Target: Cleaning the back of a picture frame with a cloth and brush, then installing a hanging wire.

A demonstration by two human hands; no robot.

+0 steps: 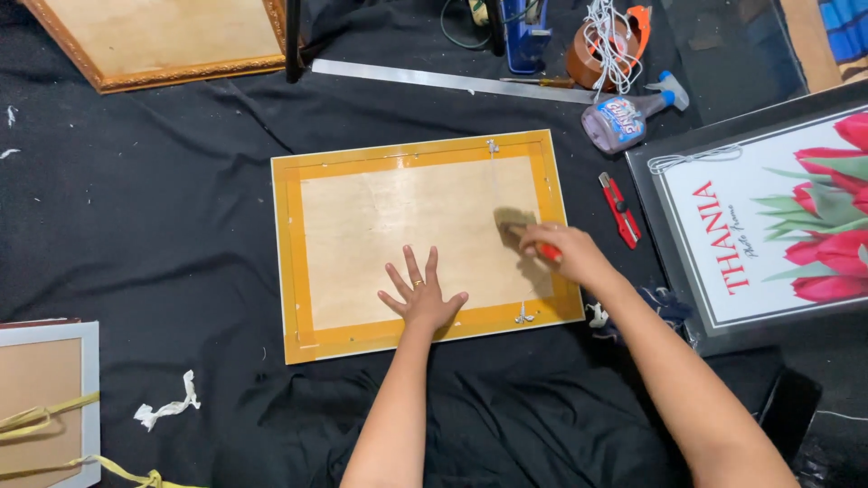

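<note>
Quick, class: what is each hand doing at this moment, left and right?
Left hand: open, fingers spread, pressed flat on the frame back.
Right hand: closed on a small red-handled tool; its kind cannot be told.

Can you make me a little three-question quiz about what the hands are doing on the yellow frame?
1. True or false: the left hand lies flat with fingers spread on the back of the frame.
2. What colour is the handle of the small tool in the right hand?
3. Which lies nearest the right hand: A) spray bottle, B) red cutter, C) metal ruler?

Key: 1 true. 2 red. 3 B.
</note>
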